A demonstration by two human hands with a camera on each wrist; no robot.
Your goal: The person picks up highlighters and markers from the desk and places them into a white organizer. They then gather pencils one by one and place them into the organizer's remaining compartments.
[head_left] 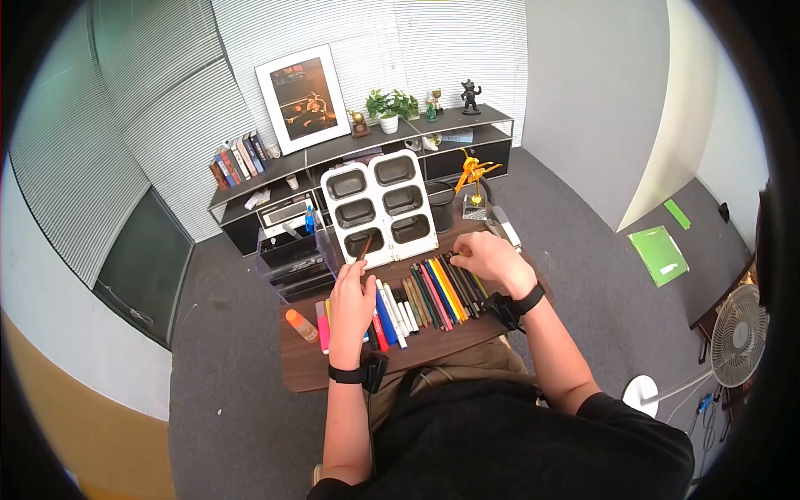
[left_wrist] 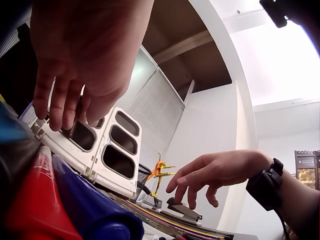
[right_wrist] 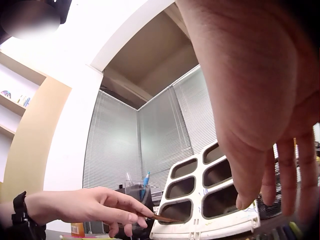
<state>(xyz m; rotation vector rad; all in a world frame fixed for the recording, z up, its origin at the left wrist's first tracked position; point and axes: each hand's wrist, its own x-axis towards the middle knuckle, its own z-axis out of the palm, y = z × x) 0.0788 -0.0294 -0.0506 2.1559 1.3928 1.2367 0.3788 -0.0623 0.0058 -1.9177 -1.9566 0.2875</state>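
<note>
My left hand pinches a thin brown pencil, which slants into the lower left compartment of a white six-compartment tray. In the right wrist view the pencil extends from the fingertips of the left hand into that compartment. Above the far ends of the dark pencils is my right hand. The left wrist view shows the right hand with loosely bent fingers and nothing visible between them. Coloured pencils and markers lie in a row near me.
An orange bottle lies at the table's left. Behind it stands a clear organizer. Right of the tray are a black mesh holder, a golden figurine and a stapler. A low shelf stands beyond.
</note>
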